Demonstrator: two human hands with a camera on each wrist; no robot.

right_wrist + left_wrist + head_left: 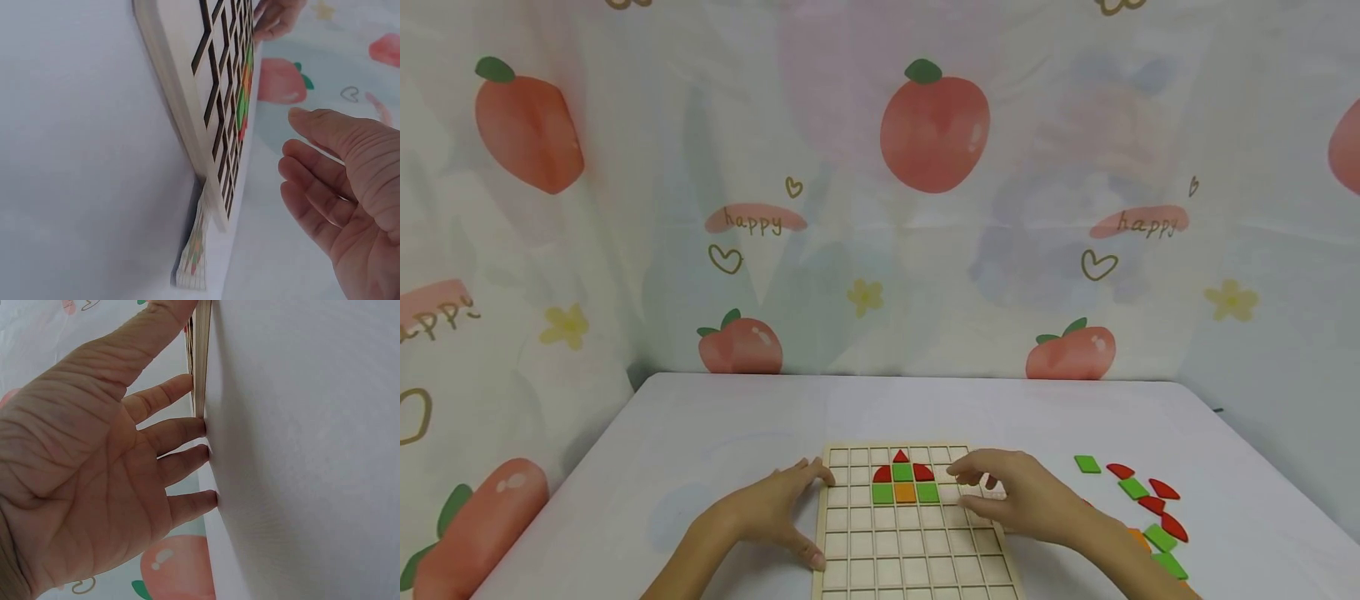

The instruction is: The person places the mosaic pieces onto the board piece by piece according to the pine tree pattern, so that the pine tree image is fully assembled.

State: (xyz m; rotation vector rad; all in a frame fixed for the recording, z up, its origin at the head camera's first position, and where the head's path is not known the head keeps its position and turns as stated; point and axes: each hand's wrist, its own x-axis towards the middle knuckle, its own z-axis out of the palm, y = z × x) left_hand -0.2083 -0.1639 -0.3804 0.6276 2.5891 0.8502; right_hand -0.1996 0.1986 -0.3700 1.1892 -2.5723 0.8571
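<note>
A pale wooden grid board (887, 572) lies on the white table. In its upper squares sit an orange square (906, 493), several green squares (902, 472), two red quarter-round tiles (922, 473) and a red triangle (901, 457) on top. My left hand (760, 508) rests along the board's left edge, thumb and fingers spread and fairly straight. Over the board's right side hovers my right hand (1030, 496), its fingers loosely bent. The right wrist view shows nothing between the fingers of that hand (356, 181).
Loose tiles lie right of the board, including a green tile (1087, 464) and a red tile (1164, 488); the right forearm covers some. A printed sheet (194, 253) with a coloured grid pattern pokes out by the board in the right wrist view. A patterned curtain (865, 250) hangs behind the table.
</note>
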